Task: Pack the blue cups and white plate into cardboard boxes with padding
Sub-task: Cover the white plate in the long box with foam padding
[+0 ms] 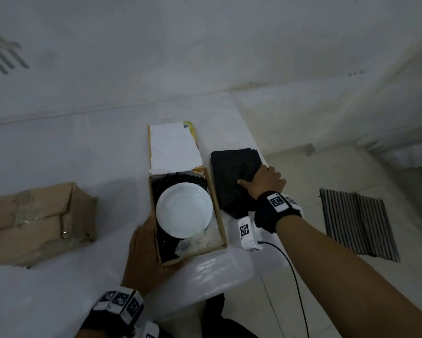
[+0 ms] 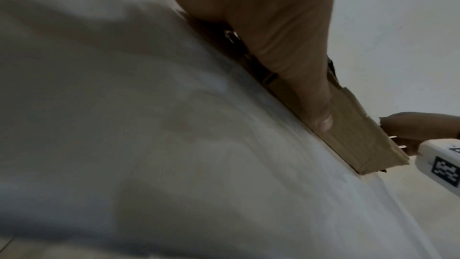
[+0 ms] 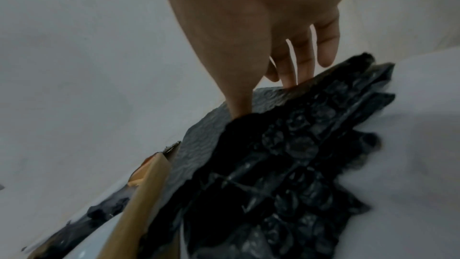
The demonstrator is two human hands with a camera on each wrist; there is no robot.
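Observation:
The white plate lies on black bubble wrap inside an open cardboard box at the table's middle. My left hand lies flat against the box's near left corner, with the thumb straight along the cardboard wall. To the right of the box sits a folded stack of black bubble wrap. My right hand pinches the top sheet of the stack, thumb at its near edge and fingers at the far edge. No blue cup is in view.
A closed, taped cardboard box sits at the left. The open box's white-lined lid flap stands toward the wall. Clear bubble wrap hangs over the table's front edge. The table ends just right of the black stack; a striped mat lies on the floor.

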